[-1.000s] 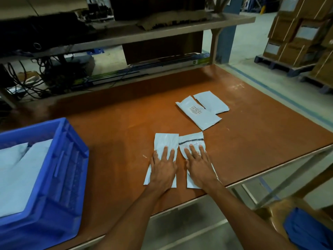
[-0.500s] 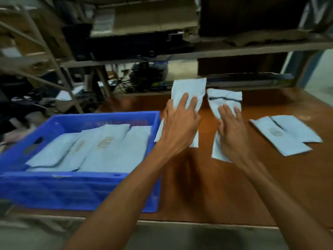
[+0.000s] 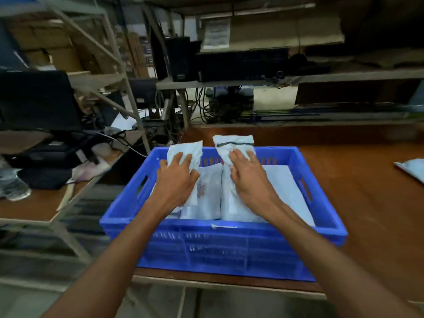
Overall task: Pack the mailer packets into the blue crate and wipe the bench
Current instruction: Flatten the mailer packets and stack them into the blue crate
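Observation:
A blue crate (image 3: pixel 229 246) stands at the bench's left end, directly before me, with several pale mailer packets (image 3: pixel 284 191) lying inside. My left hand (image 3: pixel 175 180) holds one white packet (image 3: pixel 185 150) over the crate's left half. My right hand (image 3: pixel 250 177) holds a second white packet (image 3: pixel 234 145), marked by a dark stripe near its top, over the crate's middle. Both packets stick up past the crate's far rim. One more packet (image 3: pixel 410 166) lies on the brown bench (image 3: pixel 367 203) at the right edge of the view.
Left of the crate is a lower table (image 3: pixel 34 203) with dark bags, cables and a monitor (image 3: pixel 34 99). Metal shelving (image 3: pixel 252 81) with computer boxes and cables runs behind the bench. The bench's front edge is just below the crate.
Both hands lifted a packet each off the bench and carried them left, from beside the crate to above its inside. My view swung left with them.

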A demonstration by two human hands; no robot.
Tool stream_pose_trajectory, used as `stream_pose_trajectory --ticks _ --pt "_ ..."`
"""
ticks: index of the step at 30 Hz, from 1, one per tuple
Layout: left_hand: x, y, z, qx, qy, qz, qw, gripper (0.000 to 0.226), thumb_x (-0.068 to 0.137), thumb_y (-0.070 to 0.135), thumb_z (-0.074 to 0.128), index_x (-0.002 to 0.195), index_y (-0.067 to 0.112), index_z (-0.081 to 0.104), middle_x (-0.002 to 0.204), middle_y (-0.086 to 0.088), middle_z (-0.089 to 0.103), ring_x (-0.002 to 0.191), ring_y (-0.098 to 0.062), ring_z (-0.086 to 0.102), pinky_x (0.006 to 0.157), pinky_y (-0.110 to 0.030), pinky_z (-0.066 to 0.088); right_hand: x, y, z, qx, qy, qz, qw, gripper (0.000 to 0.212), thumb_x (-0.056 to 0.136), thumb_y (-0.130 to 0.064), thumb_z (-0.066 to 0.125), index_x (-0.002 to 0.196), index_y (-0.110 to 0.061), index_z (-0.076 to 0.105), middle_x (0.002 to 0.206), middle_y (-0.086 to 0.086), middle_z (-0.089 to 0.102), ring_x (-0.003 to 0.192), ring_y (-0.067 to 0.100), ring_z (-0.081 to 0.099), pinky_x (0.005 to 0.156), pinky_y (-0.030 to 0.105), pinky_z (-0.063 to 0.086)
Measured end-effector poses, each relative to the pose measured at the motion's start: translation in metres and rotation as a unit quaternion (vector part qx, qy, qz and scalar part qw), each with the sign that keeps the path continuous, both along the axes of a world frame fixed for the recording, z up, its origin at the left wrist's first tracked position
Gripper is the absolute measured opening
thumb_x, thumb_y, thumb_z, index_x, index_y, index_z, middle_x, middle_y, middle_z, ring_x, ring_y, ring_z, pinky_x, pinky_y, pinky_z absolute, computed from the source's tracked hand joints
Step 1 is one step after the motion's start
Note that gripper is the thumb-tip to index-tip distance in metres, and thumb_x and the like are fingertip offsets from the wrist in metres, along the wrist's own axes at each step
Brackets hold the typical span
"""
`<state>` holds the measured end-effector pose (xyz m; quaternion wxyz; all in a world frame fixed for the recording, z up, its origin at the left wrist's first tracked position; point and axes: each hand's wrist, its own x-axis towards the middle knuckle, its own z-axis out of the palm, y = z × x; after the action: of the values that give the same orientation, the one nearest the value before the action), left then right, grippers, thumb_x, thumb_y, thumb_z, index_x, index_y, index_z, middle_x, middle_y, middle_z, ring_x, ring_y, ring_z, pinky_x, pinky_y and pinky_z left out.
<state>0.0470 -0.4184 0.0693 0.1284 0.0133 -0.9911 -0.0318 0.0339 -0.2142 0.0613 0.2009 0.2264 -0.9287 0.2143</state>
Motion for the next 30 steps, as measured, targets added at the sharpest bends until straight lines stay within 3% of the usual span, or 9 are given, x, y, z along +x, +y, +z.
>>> stream_pose_trajectory --ticks 5,9,12,15,19,23,26,30 --pt "-0.01 -0.03 -0.015 0.021 -0.025 0.016 0.999 0.054 0.101 0.042 0.038 0.15 0.022 0.033 0.155 -0.007 0.03 0.12 -0.045 0.038 0.099 -0.05 0.036 -0.007 -0.044 -0.011 0.052 -0.014 -0.013 0.998 0.056 0.097 -0.027 0.016 0.132 -0.001 0.051 0.143 0.016 0.05 0.129 0.031 0.044 0.119 0.043 0.023" --pt "-0.012 -0.05 -0.024 0.05 -0.069 0.029 0.996 0.054 0.102 0.041 0.036 0.152 0.022 0.027 0.155 -0.009 0.026 0.125 -0.046 0.034 0.102 -0.054 0.032 -0.019 -0.071 -0.02 0.068 -0.045 -0.028 0.996 0.045 0.104 -0.028 0.028 0.14 -0.005 0.043 0.147 0.011 0.045 0.135 0.032 0.041 0.12 0.043 0.018" --pt "-0.019 -0.067 -0.036 0.061 -0.145 0.028 0.987 0.06 0.101 0.05 0.026 0.155 0.024 0.017 0.162 -0.012 0.013 0.142 -0.046 0.018 0.111 -0.059 0.024 -0.025 -0.093 -0.025 0.112 -0.131 -0.012 0.985 0.055 0.104 -0.037 0.02 0.145 -0.003 0.034 0.152 0.016 0.036 0.142 0.036 0.029 0.119 0.049 0.017" --pt "-0.019 -0.075 -0.034 0.015 -0.226 -0.001 0.974 0.057 0.106 0.046 0.019 0.158 0.024 0.008 0.165 -0.01 -0.006 0.15 -0.038 -0.005 0.118 -0.057 0.008 -0.024 -0.103 -0.029 0.193 -0.238 -0.017 0.952 0.051 0.102 -0.039 0.025 0.142 -0.009 0.038 0.151 0.016 0.032 0.139 0.041 0.028 0.111 0.054 0.028" --pt "-0.025 -0.088 -0.045 -0.016 -0.284 -0.028 0.958 0.066 0.104 0.053 0.018 0.157 0.026 -0.008 0.164 -0.01 -0.015 0.15 -0.032 -0.015 0.121 -0.049 -0.001 -0.024 -0.097 -0.041 0.293 -0.26 -0.022 0.92 0.063 0.102 -0.045 0.024 0.158 -0.024 0.003 0.165 0.001 -0.009 0.151 0.029 -0.009 0.12 0.056 -0.001" --pt "-0.026 -0.091 -0.049 -0.002 -0.281 -0.035 0.959 0.066 0.105 0.05 0.022 0.157 0.023 -0.01 0.163 -0.014 -0.015 0.151 -0.032 -0.013 0.12 -0.044 -0.004 -0.029 -0.087 -0.047 0.341 -0.269 0.003 0.901 0.065 0.103 -0.047 0.02 0.157 -0.025 -0.009 0.163 0.002 -0.018 0.15 0.03 -0.015 0.12 0.055 -0.007" --pt "-0.031 -0.094 -0.051 0.012 -0.264 -0.041 0.964 0.069 0.102 0.056 0.026 0.158 0.029 -0.004 0.165 -0.01 -0.011 0.15 -0.036 -0.006 0.12 -0.048 0.002 -0.03 -0.085 -0.048 0.342 -0.278 0.021 0.897 0.065 0.103 -0.049 0.018 0.156 -0.023 -0.009 0.163 0.004 -0.019 0.15 0.031 -0.015 0.12 0.054 -0.007" --pt "-0.049 -0.087 -0.053 0.007 -0.179 -0.062 0.982 0.07 0.099 0.059 0.03 0.157 0.025 0.013 0.165 -0.009 0.006 0.15 -0.035 0.007 0.119 -0.053 0.015 -0.035 -0.072 -0.023 0.266 -0.236 0.031 0.934 0.063 0.103 -0.051 0.024 0.157 -0.02 0.013 0.166 0.001 0.005 0.152 0.029 -0.001 0.119 0.055 -0.003"
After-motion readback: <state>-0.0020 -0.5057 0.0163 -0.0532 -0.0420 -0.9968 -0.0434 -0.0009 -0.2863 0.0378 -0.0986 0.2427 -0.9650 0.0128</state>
